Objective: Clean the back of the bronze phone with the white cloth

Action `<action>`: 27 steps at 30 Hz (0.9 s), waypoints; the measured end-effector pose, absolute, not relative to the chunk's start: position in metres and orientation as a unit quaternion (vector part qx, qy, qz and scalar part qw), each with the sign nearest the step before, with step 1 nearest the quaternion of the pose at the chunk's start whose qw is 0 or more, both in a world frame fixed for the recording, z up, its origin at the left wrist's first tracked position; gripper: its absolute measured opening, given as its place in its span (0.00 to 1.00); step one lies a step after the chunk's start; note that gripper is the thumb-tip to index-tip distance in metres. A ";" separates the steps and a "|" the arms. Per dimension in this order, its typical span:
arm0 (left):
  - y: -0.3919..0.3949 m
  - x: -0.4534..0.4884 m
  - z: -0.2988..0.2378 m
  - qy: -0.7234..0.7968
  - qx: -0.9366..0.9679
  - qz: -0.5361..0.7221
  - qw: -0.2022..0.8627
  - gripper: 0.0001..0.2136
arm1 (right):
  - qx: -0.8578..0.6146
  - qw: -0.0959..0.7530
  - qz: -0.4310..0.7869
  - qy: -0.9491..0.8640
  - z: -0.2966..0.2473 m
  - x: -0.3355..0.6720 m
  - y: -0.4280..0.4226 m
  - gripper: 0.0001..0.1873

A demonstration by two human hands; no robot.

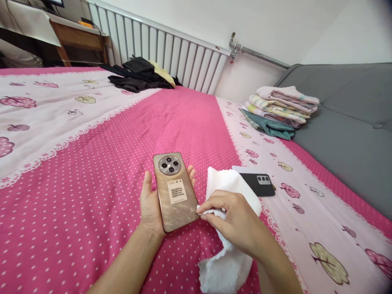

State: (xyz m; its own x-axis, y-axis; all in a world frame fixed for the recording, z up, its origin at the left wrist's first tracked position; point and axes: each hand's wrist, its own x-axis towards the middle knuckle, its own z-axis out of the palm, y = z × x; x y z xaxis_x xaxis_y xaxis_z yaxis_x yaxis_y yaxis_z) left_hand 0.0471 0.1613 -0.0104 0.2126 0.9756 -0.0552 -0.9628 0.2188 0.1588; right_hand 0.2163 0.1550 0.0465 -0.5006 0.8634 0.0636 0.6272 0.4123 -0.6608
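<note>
A gold smartphone [191, 204] lies back side up in my left hand [151, 206], with its round camera ring at the far end and a barcode sticker below that. The thumb rests along its left edge, and fingertips show past its right edge. My right hand [234, 214] pinches a white cloth [226, 183] at the phone's lower right corner. The rest of the cloth hangs down and spreads over the bed under that hand. Just beyond the cloth, a black smartphone [252, 183] lies camera side up, partly covered by it.
A pink patterned bedspread [122, 163] covers the bed. Folded fabrics [281, 108] are stacked at the right, beside the grey headboard [352, 106]. Dark clothes [137, 75] lie at the far edge, before a white radiator [168, 45]. A wooden desk [76, 38] stands far left.
</note>
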 end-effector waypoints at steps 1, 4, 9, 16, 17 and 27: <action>0.161 0.047 -0.011 0.072 0.047 0.622 0.778 0.37 | -0.457 0.203 0.291 -0.816 0.046 0.216 0.155 0.11; 0.161 0.047 -0.011 0.073 0.051 0.622 0.778 0.37 | -0.457 0.201 0.293 -0.815 0.046 0.217 0.155 0.11; 0.161 0.047 -0.012 0.063 0.055 0.617 0.782 0.37 | -0.461 0.198 0.294 -0.814 0.047 0.216 0.155 0.11; 0.162 0.047 -0.014 0.051 0.053 0.616 0.785 0.38 | -0.453 0.202 0.291 -0.818 0.046 0.217 0.156 0.10; 0.162 0.047 -0.014 0.048 0.053 0.615 0.786 0.38 | -0.452 0.203 0.290 -0.819 0.046 0.217 0.156 0.10; 0.162 0.047 -0.012 0.064 0.056 0.616 0.783 0.38 | -0.461 0.198 0.299 -0.812 0.047 0.217 0.156 0.10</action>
